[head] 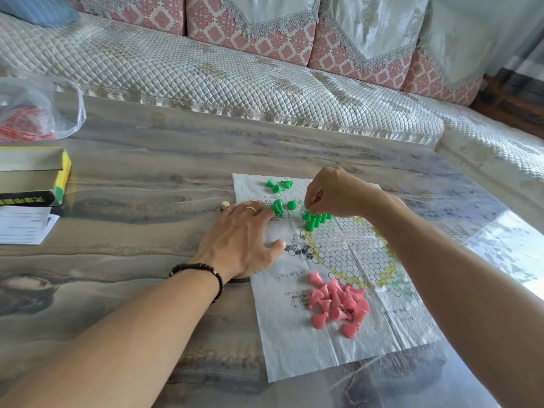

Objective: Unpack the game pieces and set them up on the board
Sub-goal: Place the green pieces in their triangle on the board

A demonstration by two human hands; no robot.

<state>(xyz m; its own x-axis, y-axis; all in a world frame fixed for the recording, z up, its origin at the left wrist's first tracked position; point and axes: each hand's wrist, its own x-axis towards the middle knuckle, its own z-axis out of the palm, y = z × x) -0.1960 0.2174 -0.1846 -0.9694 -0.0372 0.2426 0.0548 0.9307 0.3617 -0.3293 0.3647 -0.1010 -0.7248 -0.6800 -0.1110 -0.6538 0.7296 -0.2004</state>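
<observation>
We are pinching a green piece with our right hand onto the board mid-desk, left hand flat steadying it, pink pieces seemingly next.

Soft daylight fills the scene, bright and even, with strong glare on the glossy table at three to four o'clock. Shadows are faint, a thin one under the left hand. Wide-angle bending curves the sofa at twelve o'clock, and the edges look slightly soft.
</observation>
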